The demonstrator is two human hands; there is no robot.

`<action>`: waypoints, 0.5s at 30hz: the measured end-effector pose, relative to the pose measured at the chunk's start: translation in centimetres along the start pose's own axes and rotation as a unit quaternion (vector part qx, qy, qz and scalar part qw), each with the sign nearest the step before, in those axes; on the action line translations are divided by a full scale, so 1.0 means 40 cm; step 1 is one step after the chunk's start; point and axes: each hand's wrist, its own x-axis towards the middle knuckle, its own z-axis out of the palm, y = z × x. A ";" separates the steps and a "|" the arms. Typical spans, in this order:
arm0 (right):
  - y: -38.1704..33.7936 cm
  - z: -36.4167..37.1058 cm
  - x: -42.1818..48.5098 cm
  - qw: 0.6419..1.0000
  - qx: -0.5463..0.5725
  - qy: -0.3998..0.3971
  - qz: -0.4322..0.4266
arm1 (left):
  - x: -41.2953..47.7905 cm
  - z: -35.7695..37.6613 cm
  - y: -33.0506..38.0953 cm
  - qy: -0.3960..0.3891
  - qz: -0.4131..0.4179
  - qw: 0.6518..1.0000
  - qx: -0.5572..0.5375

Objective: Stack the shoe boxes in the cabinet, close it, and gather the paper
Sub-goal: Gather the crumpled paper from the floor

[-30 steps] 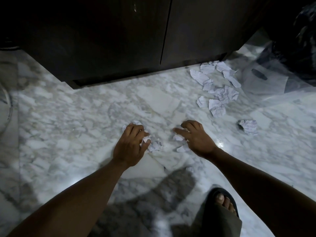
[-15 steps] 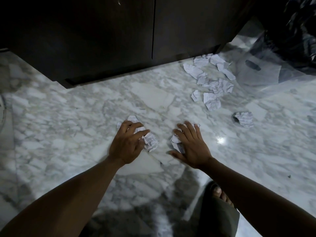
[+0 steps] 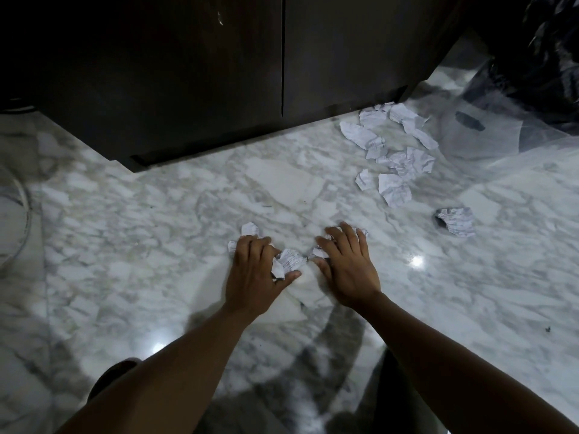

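head view | left hand (image 3: 253,274) centre frame, fingers curled round crumpled white printed paper wad (image 3: 289,262) | right hand (image 3: 347,267) beside it, fingers straight, pressing small white paper scraps (image 3: 319,252) onto grey-veined marble floor (image 3: 156,233) | loose white paper pile (image 3: 395,151) upper right, near closed dark wooden cabinet (image 3: 203,73)

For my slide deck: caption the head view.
Left hand grips, right hand presses crumpled paper on marble floor before closed cabinet.
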 end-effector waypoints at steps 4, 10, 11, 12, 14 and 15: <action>0.000 -0.002 -0.001 1.000 0.020 0.005 0.004 | 0.000 -0.004 0.005 0.031 -0.004 0.999 -0.022; -0.002 -0.008 -0.004 1.000 0.018 0.006 -0.012 | -0.006 -0.010 0.006 -0.003 0.017 1.000 0.006; -0.002 -0.009 -0.003 1.000 0.019 0.007 -0.014 | -0.007 -0.010 0.003 -0.006 0.012 1.000 0.002; -0.001 -0.010 -0.003 1.000 0.020 0.008 -0.018 | -0.008 -0.009 0.003 -0.005 0.006 1.000 -0.008; 0.004 -0.014 -0.004 0.999 0.031 0.005 -0.031 | -0.009 -0.012 0.006 -0.002 -0.002 0.999 -0.033; 0.012 -0.018 -0.005 0.998 0.042 -0.002 -0.041 | -0.007 -0.014 0.007 -0.002 -0.001 0.999 -0.047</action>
